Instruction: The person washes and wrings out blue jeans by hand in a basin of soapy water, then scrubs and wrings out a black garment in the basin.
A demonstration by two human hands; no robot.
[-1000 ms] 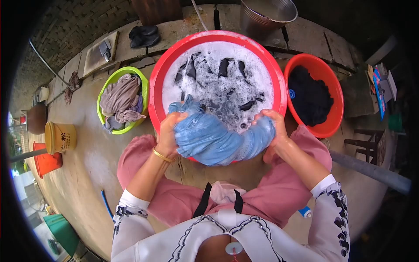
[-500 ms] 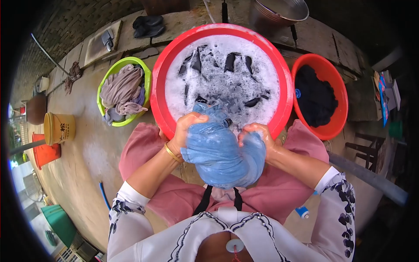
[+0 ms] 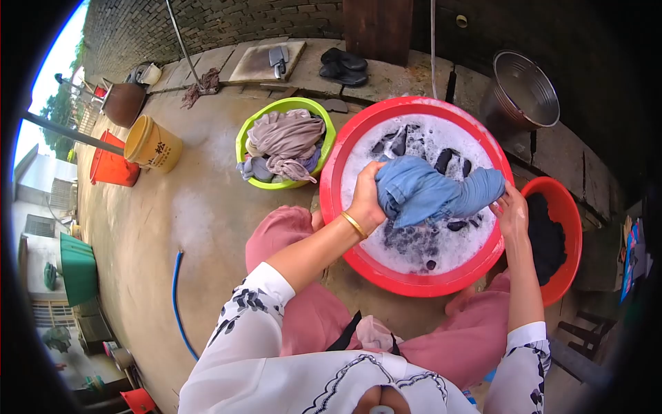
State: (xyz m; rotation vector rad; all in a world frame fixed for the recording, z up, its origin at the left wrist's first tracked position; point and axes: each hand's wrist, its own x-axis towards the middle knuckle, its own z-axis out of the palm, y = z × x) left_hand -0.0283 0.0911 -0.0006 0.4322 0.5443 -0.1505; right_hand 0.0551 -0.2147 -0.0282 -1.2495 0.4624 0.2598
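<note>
A wet, bunched blue garment [image 3: 431,192] is stretched between my two hands above the large red basin [image 3: 332,181]. My left hand [image 3: 367,195] grips its left end, with fingers partly buried in the folds. At the other end, my right hand [image 3: 512,212] holds the twisted fabric, its fingertips partly behind the cloth. White soap suds [image 3: 441,259] fill the basin, and dark cloth [image 3: 445,160] pokes up through the foam. The exact kind of garment cannot be made out.
A lime-green basin [image 3: 241,141] of greyish clothes stands left of the red one. To the right is a red tub [image 3: 574,241] with dark clothes. A metal bucket [image 3: 527,90], black shoes [image 3: 345,67], a yellow bucket [image 3: 153,145] and a blue hose [image 3: 176,303] are around.
Both hands have carried the blue garment forward from near my lap to above the suds, and it is now stretched out sideways. My view has turned to the left.
</note>
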